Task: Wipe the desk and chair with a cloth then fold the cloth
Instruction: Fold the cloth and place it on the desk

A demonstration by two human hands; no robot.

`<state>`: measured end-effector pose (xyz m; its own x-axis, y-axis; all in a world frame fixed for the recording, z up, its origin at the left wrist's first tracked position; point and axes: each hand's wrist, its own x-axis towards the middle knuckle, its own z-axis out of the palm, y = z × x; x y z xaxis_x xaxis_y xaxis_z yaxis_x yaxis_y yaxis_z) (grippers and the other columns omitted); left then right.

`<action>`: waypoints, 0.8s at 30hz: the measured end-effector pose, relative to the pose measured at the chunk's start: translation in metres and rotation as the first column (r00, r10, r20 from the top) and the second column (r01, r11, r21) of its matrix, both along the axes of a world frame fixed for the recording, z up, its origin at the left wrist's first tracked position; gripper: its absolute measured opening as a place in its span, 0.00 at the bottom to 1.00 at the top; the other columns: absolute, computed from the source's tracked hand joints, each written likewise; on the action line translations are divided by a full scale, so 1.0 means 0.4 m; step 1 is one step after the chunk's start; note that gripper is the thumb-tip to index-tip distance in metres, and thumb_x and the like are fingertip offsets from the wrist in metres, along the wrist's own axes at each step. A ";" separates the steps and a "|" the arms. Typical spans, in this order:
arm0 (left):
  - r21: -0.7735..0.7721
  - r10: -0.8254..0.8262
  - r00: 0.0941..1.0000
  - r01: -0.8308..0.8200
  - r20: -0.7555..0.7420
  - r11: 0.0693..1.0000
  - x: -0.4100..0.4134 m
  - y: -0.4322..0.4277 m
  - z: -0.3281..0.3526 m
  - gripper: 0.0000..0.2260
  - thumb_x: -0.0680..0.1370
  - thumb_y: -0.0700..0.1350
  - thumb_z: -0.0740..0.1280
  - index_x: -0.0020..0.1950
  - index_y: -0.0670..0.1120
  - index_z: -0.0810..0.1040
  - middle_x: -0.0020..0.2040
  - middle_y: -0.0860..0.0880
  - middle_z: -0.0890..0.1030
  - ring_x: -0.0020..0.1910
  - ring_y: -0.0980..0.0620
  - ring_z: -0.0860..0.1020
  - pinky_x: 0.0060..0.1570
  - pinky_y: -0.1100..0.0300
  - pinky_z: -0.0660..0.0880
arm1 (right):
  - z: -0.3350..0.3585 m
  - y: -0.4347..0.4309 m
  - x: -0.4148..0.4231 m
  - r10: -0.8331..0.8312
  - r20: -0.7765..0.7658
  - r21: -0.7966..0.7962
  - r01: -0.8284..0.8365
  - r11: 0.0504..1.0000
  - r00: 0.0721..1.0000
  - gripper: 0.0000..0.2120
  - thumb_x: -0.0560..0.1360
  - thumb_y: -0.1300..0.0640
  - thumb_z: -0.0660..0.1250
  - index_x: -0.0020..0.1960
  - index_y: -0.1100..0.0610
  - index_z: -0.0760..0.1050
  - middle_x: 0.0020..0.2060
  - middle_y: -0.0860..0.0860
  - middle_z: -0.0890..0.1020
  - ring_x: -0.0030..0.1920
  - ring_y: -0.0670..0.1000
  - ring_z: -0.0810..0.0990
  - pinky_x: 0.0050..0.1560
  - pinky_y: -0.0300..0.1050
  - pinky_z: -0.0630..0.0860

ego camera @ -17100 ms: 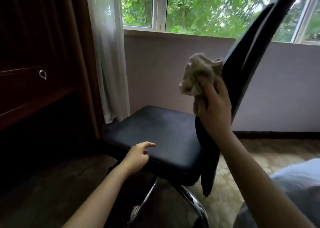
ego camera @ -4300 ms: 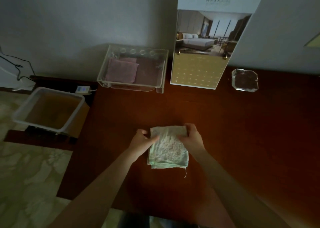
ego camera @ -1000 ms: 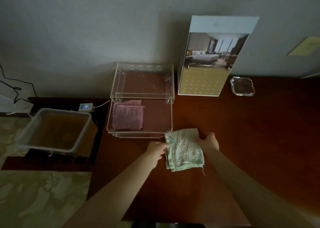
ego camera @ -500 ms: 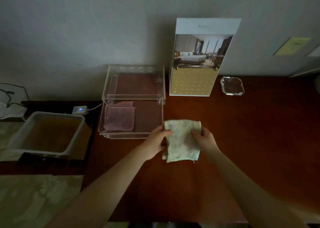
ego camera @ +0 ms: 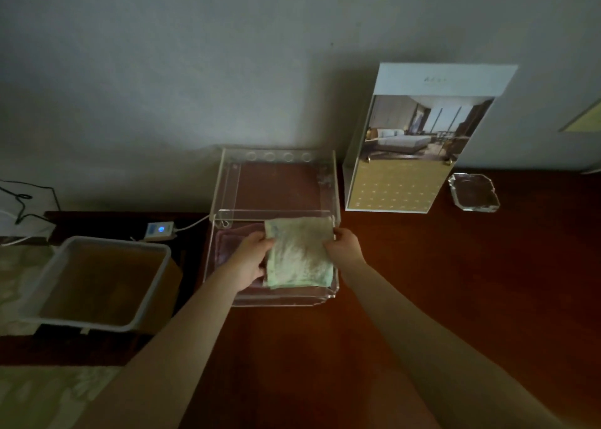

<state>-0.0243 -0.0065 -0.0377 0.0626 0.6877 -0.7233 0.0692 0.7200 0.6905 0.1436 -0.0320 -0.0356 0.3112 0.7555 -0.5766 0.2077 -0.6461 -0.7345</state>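
Note:
The folded pale green cloth lies in the right half of the clear acrylic tray on the dark wooden desk. My left hand holds its left edge and my right hand pinches its upper right corner. A folded pink cloth sits in the tray's left half, partly under my left hand. The chair is out of view.
A tall hotel brochure stand leans on the wall behind the tray. A glass ashtray sits to its right. A white plastic bin and a small switch box with a blue light stand at the left, below desk level.
Both hands have carried the folded green cloth from the desk top up and left into the tray, beside the pink cloth.

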 end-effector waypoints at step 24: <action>-0.046 -0.345 0.081 0.938 -0.935 0.343 -0.003 -0.027 -0.067 0.38 0.75 0.62 0.63 0.77 0.48 0.50 0.78 0.49 0.51 0.77 0.46 0.49 0.72 0.42 0.51 | -0.036 -0.043 -0.040 0.677 0.715 -0.452 -0.623 0.639 0.176 0.31 0.78 0.59 0.59 0.77 0.56 0.49 0.77 0.54 0.46 0.76 0.61 0.43 0.73 0.61 0.44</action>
<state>-0.0255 -0.0173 -0.0645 0.4069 0.8461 -0.3443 0.9134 -0.3801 0.1453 0.1276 -0.0493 -0.0502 0.0234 0.9040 -0.4269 0.9989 -0.0033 0.0477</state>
